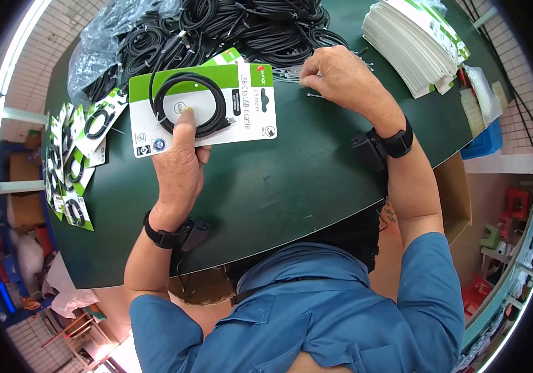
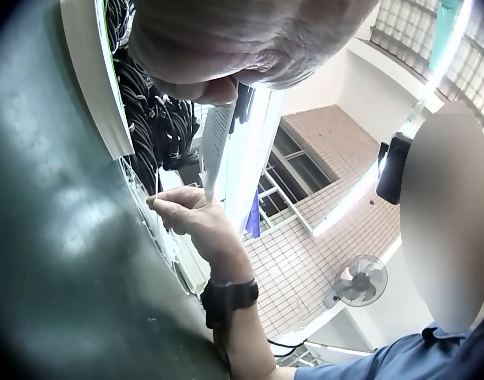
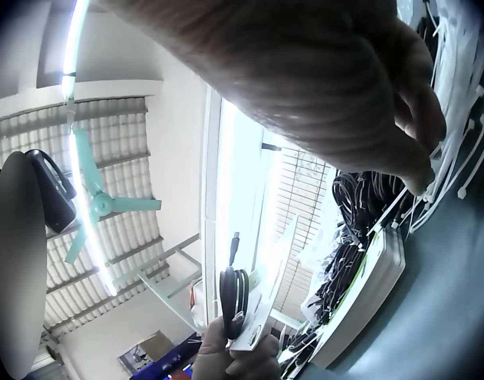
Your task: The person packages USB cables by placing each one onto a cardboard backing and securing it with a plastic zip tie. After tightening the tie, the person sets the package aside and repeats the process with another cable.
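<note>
My left hand (image 1: 182, 149) grips a green and white card (image 1: 248, 105) from below, its thumb pressing a coiled black cable (image 1: 216, 99) against the card's front. In the right wrist view, the same left hand (image 3: 236, 360) holds the card (image 3: 262, 313) upright with the coil (image 3: 234, 297) on it. My right hand (image 1: 347, 78) is at the white cable ties (image 1: 286, 74) beyond the card, thumb and fingertips pinched together on a tie. The left wrist view shows this right hand (image 2: 198, 222) with a thin white strip at its fingertips. Loose ties (image 3: 464, 150) lie beside its fingers.
Many coiled black cables (image 1: 216, 25) are heaped at the back, with clear plastic (image 1: 95, 56) to their left. Cards with cables (image 1: 77, 161) lie at the left edge of the green table (image 1: 266, 193). A thick stack of cards (image 1: 406, 46) stands at the back right.
</note>
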Demonstrator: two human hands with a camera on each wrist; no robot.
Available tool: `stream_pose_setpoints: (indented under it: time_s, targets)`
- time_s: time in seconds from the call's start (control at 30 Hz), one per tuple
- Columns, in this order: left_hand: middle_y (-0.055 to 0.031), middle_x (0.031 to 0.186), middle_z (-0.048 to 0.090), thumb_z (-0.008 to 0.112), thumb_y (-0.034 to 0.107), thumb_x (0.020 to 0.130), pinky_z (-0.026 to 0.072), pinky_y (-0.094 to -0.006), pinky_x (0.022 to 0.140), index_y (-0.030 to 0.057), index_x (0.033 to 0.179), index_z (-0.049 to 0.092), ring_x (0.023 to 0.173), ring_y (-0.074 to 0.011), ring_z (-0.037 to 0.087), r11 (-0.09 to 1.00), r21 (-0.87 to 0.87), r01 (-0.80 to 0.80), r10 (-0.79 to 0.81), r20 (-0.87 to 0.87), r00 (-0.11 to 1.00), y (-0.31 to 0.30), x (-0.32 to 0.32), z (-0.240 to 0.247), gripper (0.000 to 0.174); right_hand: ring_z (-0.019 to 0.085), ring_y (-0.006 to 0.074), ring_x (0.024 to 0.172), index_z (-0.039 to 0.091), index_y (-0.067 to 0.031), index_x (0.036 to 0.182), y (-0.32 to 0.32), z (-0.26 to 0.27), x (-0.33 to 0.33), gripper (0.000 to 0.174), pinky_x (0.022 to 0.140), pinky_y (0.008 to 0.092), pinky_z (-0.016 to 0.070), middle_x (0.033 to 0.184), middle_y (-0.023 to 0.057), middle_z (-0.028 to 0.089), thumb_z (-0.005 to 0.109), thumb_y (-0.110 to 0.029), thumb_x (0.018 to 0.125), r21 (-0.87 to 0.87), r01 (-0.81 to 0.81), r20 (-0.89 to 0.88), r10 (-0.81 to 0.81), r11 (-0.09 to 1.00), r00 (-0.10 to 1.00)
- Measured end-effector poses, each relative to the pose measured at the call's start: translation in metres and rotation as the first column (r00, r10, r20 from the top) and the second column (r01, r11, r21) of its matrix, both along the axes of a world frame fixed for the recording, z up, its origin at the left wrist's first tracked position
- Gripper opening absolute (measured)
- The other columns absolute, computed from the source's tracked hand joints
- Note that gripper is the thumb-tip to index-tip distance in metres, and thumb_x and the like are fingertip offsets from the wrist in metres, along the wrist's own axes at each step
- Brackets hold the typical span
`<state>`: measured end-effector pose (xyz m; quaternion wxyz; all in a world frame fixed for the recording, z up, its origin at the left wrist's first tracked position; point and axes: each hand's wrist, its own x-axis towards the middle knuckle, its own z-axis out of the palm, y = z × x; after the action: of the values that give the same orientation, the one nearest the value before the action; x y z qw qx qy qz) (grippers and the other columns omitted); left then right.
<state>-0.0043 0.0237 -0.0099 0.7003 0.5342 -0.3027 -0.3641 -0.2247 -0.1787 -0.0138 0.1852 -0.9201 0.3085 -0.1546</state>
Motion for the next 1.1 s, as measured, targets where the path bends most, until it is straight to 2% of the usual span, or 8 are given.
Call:
stream_pose_setpoints:
  time_s: [0.2, 0.27, 0.37, 0.47, 0.57, 0.7, 0.83, 1.1]
  targets:
    - [-0.0061, 0.094, 0.065, 0.060, 0.011, 0.102, 0.0384, -0.0221, 0.042, 0.0030, 0.122, 0.054, 0.058, -0.0082, 0.053, 0.999, 0.032, -0.012, 0.011, 0.015, 1.000, 0.003, -0.005, -0.001, 0.023, 0.068, 0.0176, 0.069, 0.076, 0.0022, 0.094, -0.008, 0.008, -0.006, 0.015, 0.064, 0.0299, 0.0534, 0.077, 0.0121, 0.073, 0.072, -0.011, 0.089, 0.089, 0.013, 0.206, -0.031, 0.996, 0.978]
    - [-0.0067, 0.097, 0.066, 0.062, 0.010, 0.100, 0.0412, -0.0230, 0.044, 0.0017, 0.125, 0.055, 0.062, -0.0095, 0.057, 0.998, 0.059, 0.027, -0.039, 0.201, 0.979, 0.009, -0.002, -0.007, 0.027, 0.067, 0.0134, 0.068, 0.077, 0.0021, 0.095, -0.008, 0.014, -0.005, 0.015, 0.063, 0.0274, 0.0524, 0.077, 0.0095, 0.074, 0.071, -0.012, 0.091, 0.122, 0.022, 0.251, -0.053, 0.992, 0.967]
    - [-0.0072, 0.098, 0.067, 0.064, 0.008, 0.097, 0.0439, -0.0240, 0.045, 0.0004, 0.125, 0.057, 0.064, -0.0115, 0.060, 0.997, 0.042, 0.063, -0.074, 0.357, 0.931, 0.015, -0.003, -0.013, 0.029, 0.060, 0.0042, 0.069, 0.074, -0.0012, 0.099, 0.002, 0.026, -0.003, 0.013, 0.060, 0.0197, 0.0472, 0.083, 0.0029, 0.072, 0.071, -0.013, 0.097, 0.537, -0.098, 0.516, -0.234, 0.838, 0.824]
    - [-0.0077, 0.097, 0.067, 0.066, 0.004, 0.094, 0.0467, -0.0253, 0.047, -0.0009, 0.123, 0.061, 0.064, -0.0141, 0.062, 0.995, -0.006, 0.100, -0.084, 0.496, 0.864, 0.021, 0.000, -0.020, 0.030, 0.058, 0.0035, 0.068, 0.071, -0.0045, 0.101, 0.000, 0.022, -0.003, 0.010, 0.059, 0.0178, 0.0456, 0.086, 0.0025, 0.072, 0.072, -0.014, 0.097, 0.674, -0.268, 0.584, -0.274, 0.689, 0.764]
    - [-0.0061, 0.087, 0.066, 0.073, 0.000, 0.083, 0.0475, -0.0277, 0.048, -0.0009, 0.117, 0.068, 0.062, -0.0162, 0.062, 0.930, -0.001, 0.366, -0.092, 0.967, 0.236, 0.029, 0.018, -0.028, 0.034, 0.057, 0.0031, 0.066, 0.068, -0.0065, 0.102, 0.003, 0.022, -0.001, 0.010, 0.058, 0.0167, 0.0446, 0.087, 0.0027, 0.072, 0.074, -0.014, 0.097, 0.730, -0.385, 0.617, -0.302, 0.565, 0.726]
    - [-0.0024, 0.075, 0.059, 0.078, 0.005, 0.075, 0.0416, -0.0282, 0.046, 0.0008, 0.112, 0.072, 0.056, -0.0143, 0.056, 0.802, -0.112, 0.587, -0.030, 0.973, 0.228, 0.009, -0.002, 0.018, 0.038, 0.056, 0.0032, 0.065, 0.067, -0.0073, 0.102, 0.015, 0.022, 0.004, 0.012, 0.058, 0.0162, 0.0447, 0.086, 0.0039, 0.071, 0.076, -0.014, 0.096, 0.727, -0.459, 0.644, -0.275, 0.511, 0.714]
    - [0.0009, 0.067, 0.050, 0.079, 0.013, 0.070, 0.0349, -0.0283, 0.044, 0.0019, 0.112, 0.073, 0.053, -0.0108, 0.049, 0.794, -0.065, 0.605, 0.088, 0.996, -0.009, 0.012, -0.007, 0.023, 0.044, 0.058, 0.0038, 0.067, 0.070, -0.0061, 0.105, 0.024, 0.026, 0.006, 0.013, 0.059, 0.0163, 0.0461, 0.087, 0.0048, 0.072, 0.076, -0.014, 0.097, 0.704, -0.459, 0.646, -0.218, 0.542, 0.732]
    - [0.0036, 0.064, 0.041, 0.076, 0.016, 0.071, 0.0311, -0.0264, 0.043, 0.0050, 0.112, 0.075, 0.051, -0.0089, 0.042, 0.777, -0.108, 0.620, 0.215, 0.972, -0.099, 0.013, -0.002, 0.027, 0.042, 0.061, 0.0061, 0.071, 0.072, 0.0003, 0.115, 0.032, 0.029, 0.008, 0.021, 0.063, 0.0189, 0.0501, 0.093, 0.0090, 0.074, 0.073, -0.009, 0.097, 0.640, -0.490, 0.662, -0.100, 0.591, 0.743]
